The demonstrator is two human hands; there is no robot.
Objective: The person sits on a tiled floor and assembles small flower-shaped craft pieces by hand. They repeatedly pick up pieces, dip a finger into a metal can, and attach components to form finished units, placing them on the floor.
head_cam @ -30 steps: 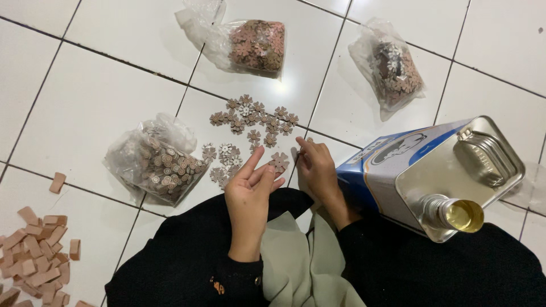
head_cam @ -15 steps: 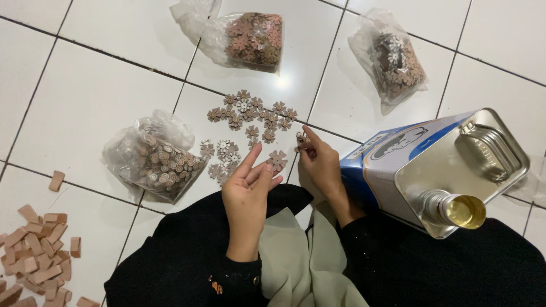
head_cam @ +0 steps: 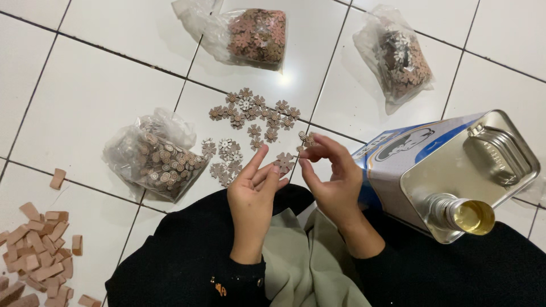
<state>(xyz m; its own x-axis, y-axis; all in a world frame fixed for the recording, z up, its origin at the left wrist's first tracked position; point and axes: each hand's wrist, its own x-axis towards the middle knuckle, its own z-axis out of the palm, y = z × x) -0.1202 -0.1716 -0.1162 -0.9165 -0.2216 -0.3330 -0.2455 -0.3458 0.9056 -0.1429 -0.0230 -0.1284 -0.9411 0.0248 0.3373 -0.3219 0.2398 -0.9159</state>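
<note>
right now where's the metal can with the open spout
In the head view, the metal can lies tilted on the white tile floor, just beside the right hand.

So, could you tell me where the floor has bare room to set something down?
The tiles at upper left, beyond the round-piece bag and left of the flower bag, are bare. So is the strip between the brick pile and that lower bag. It is crowded around the loose flower pieces, both hands and the tin can.

Single head-worn camera, looking steeply down from above the person's lap, close over both hands, white tiled floor (head_cam: 102,85) filling the view beyond the grip
</note>
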